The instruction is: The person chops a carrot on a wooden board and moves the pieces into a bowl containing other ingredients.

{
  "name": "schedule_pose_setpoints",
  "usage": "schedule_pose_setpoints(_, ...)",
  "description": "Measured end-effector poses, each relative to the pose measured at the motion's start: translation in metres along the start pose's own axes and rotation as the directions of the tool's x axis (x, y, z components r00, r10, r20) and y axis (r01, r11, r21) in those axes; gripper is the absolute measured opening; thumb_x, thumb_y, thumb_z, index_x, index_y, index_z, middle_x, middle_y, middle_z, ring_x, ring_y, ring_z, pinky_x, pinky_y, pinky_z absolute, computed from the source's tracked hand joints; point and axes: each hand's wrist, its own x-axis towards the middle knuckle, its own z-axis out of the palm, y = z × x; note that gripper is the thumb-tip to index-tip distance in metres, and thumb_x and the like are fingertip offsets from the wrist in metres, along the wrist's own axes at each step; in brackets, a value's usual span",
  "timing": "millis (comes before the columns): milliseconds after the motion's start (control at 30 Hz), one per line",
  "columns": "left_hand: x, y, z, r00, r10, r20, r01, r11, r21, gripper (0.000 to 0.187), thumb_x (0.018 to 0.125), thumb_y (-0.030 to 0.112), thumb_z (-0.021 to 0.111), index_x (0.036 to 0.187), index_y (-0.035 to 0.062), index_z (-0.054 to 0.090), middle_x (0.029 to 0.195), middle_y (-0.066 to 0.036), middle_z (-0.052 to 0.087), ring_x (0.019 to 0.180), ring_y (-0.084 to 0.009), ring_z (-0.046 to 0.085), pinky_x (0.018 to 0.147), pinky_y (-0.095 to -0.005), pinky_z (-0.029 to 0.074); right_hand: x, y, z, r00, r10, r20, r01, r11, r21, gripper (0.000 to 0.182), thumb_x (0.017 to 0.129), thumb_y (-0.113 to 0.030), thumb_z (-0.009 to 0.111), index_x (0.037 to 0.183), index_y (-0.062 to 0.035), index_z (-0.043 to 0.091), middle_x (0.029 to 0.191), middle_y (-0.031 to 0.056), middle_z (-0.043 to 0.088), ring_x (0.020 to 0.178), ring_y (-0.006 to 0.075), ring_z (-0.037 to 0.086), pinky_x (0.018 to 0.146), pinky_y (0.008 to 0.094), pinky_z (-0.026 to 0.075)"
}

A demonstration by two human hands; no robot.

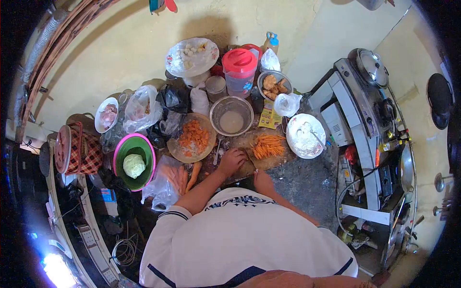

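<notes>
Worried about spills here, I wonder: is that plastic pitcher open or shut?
The pitcher is shut: its pink lid covers the top.

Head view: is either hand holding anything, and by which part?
Cannot tell: left hand and right hand are near the cut carrots; anything in their fingers is too small to make out.

Our worktop dimly lit, white glare burning at near left, soft shadows on the far wall, edges bowed and blackened by fisheye distortion.
</notes>
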Motion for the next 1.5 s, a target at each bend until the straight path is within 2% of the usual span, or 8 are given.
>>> schedule_pose_setpoints(300,-0.003,0.004,-0.004,0.999,-0.024,-0.034,0.026,0.998,0.053,0.015,0.071,0.017,0.065,0.082,0.0072,0.065,0.092,-0.006,0.063,0.095,-0.0259,0.056,0.085,-0.0364,0.045,-0.003,-0.018,-0.015,1.0,0.017,0.004,-0.017,0.999,-0.042,0.03,0.091,-0.029,0.045,0.088,0.0003,0.051,0.071,0.0246,0.061,0.066,0.0404,0.062,0.058,0.051,0.049)
schedule_pose_setpoints(467,-0.002,0.0,0.0,1.0,-0.016,-0.006,0.016,0.999,0.031,0.016,0.07,0.018,0.066,0.082,0.0071,0.066,0.092,-0.006,0.062,0.094,-0.0263,0.056,0.085,-0.0367,0.045,0.002,-0.008,-0.003,0.994,-0.087,-0.061,0.084,0.995,-0.06,0.029,0.091,-0.028,0.045,0.09,0.0002,0.049,0.072,0.0237,0.062,0.065,0.0392,0.062,0.057,0.0498,0.049)
schedule_pose_setpoints(933,-0.002,0.001,-0.002,0.998,0.019,-0.059,-0.017,0.999,0.036,0.015,0.068,0.015,0.069,0.081,0.0071,0.066,0.09,-0.008,0.063,0.092,-0.0275,0.058,0.082,-0.0372,0.047,0.004,-0.007,0.001,1.0,-0.017,0.014,0.018,0.998,-0.064,0.029,0.09,-0.027,0.045,0.096,0.0015,0.046,0.071,0.0248,0.061,0.068,0.0405,0.062,0.059,0.0503,0.05)
schedule_pose_setpoints(1133,-0.005,0.0,0.004,0.996,-0.086,-0.014,0.087,0.995,0.042,0.016,0.07,0.019,0.065,0.081,0.0068,0.067,0.09,-0.007,0.064,0.092,-0.0254,0.058,0.087,-0.0371,0.044,0.007,-0.005,0.006,0.999,-0.04,-0.018,0.038,0.996,-0.08,0.029,0.09,-0.026,0.046,0.097,0.0023,0.046,0.069,0.0248,0.061,0.066,0.0397,0.062,0.056,0.0486,0.051)
schedule_pose_setpoints(1200,-0.003,-0.001,0.003,0.995,-0.1,0.008,0.1,0.993,-0.058,0.017,0.071,0.02,0.065,0.082,0.0067,0.066,0.09,-0.007,0.064,0.091,-0.0248,0.058,0.087,-0.0377,0.044,0.007,-0.003,0.01,0.997,-0.065,-0.029,0.063,0.996,-0.056,0.028,0.09,-0.025,0.046,0.097,0.0025,0.046,0.069,0.0247,0.061,0.066,0.0398,0.062,0.055,0.0479,0.051)
schedule_pose_setpoints(1333,-0.004,0.001,0.001,0.995,-0.096,0.0,0.096,0.995,-0.021,0.018,0.071,0.02,0.065,0.083,0.0062,0.066,0.09,-0.008,0.064,0.093,-0.0241,0.058,0.088,-0.0373,0.044,0.002,-0.006,0.004,0.996,-0.07,-0.046,0.068,0.997,-0.037,0.028,0.09,-0.026,0.046,0.095,0.0018,0.046,0.068,0.0244,0.061,0.066,0.0404,0.062,0.055,0.0473,0.051)
schedule_pose_setpoints(1400,-0.007,0.0,0.004,0.995,-0.036,-0.091,0.041,0.998,0.054,0.018,0.071,0.019,0.065,0.083,0.0057,0.065,0.09,-0.008,0.064,0.093,-0.0247,0.058,0.088,-0.0374,0.044,0.002,-0.009,0.001,0.996,-0.083,-0.02,0.082,0.996,-0.028,0.028,0.09,-0.026,0.046,0.094,0.0017,0.046,0.068,0.0242,0.061,0.066,0.0404,0.062,0.055,0.0473,0.051)
schedule_pose_setpoints(1500,-0.006,-0.005,0.006,0.996,-0.008,-0.089,0.007,1.0,-0.003,0.018,0.07,0.019,0.065,0.081,0.0049,0.065,0.089,-0.008,0.064,0.091,-0.0262,0.058,0.086,-0.0383,0.045,0.002,-0.011,0.003,0.999,-0.033,-0.013,0.032,0.996,-0.081,0.028,0.091,-0.026,0.046,0.093,0.0018,0.046,0.068,0.0231,0.061,0.065,0.0395,0.062,0.055,0.0463,0.051)
